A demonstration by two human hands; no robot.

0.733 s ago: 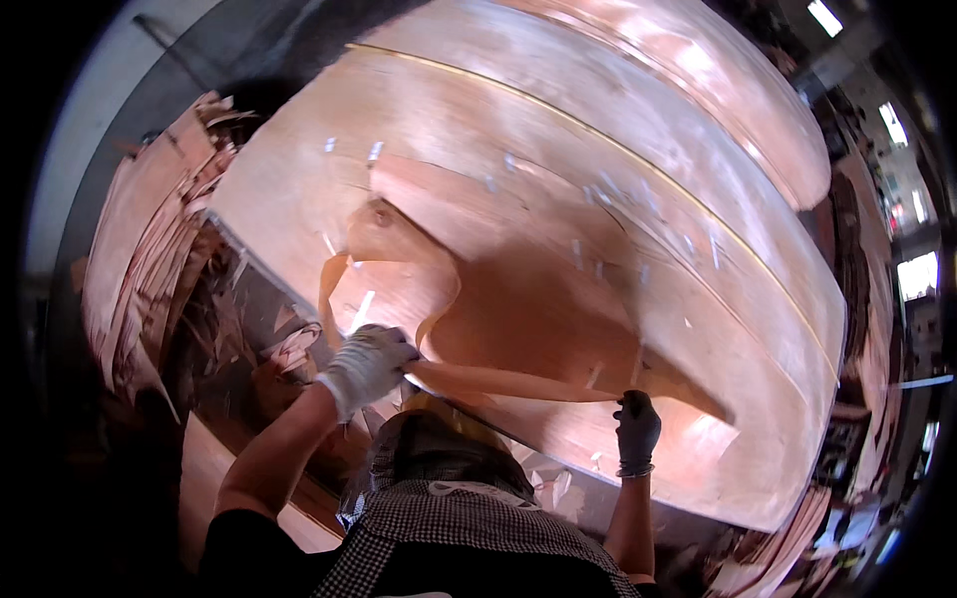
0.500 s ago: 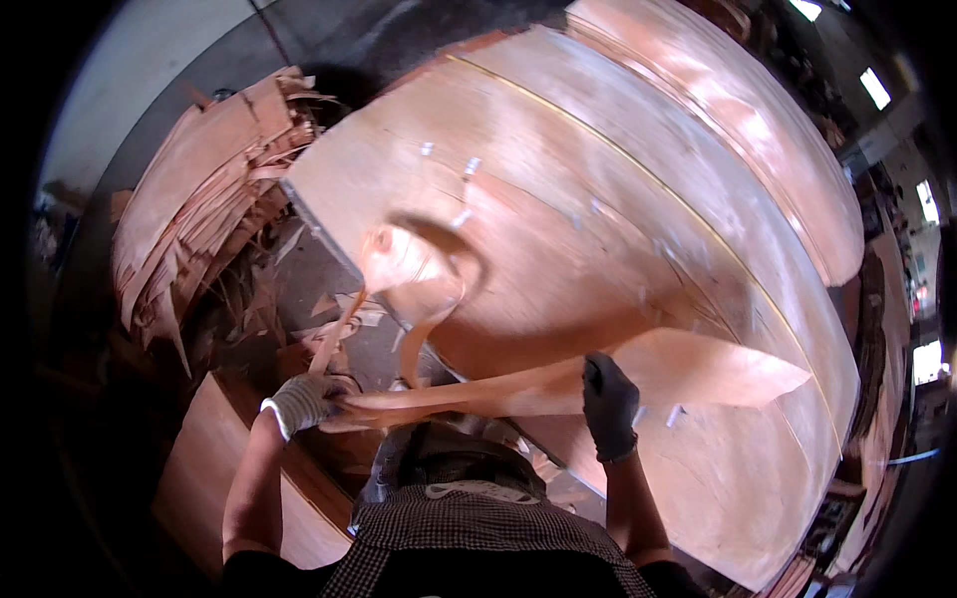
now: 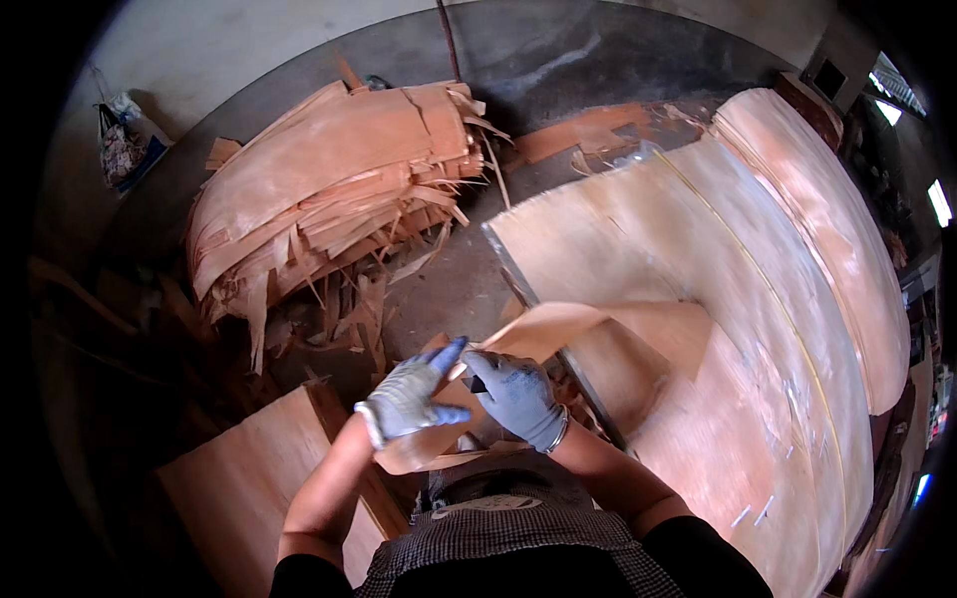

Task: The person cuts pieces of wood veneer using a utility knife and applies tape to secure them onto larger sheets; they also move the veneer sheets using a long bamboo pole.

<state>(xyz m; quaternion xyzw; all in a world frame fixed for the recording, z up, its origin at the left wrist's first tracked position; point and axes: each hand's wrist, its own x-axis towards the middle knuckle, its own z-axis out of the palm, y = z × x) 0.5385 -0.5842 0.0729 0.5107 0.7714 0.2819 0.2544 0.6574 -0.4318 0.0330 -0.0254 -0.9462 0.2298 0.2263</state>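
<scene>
In front of my waist, my left hand (image 3: 414, 397), in a pale knitted glove with blue fingertips, has its fingers spread apart. Right beside it, my right hand (image 3: 520, 396) wears a grey glove and is closed on the end of a thin wood veneer strip (image 3: 558, 325). A small dark shape shows at its fingers; I cannot make out what it is. The strip runs right over the edge of the veneer-covered table (image 3: 588, 224). Below my left hand, another curved piece of veneer (image 3: 404, 456) hangs near my apron, partly hidden by that hand.
A ragged stack of veneer sheets (image 3: 329, 164) stands at the far left, with torn scraps (image 3: 349, 319) on the floor around it. Close on my left is a flat-topped wood stack (image 3: 264, 468). A thick veneer pile (image 3: 812, 229) lies along the table's far right side.
My hands have come together from wide apart, the right one moving left off the table. The long strip is no longer stretched between them. My view has swung left.
</scene>
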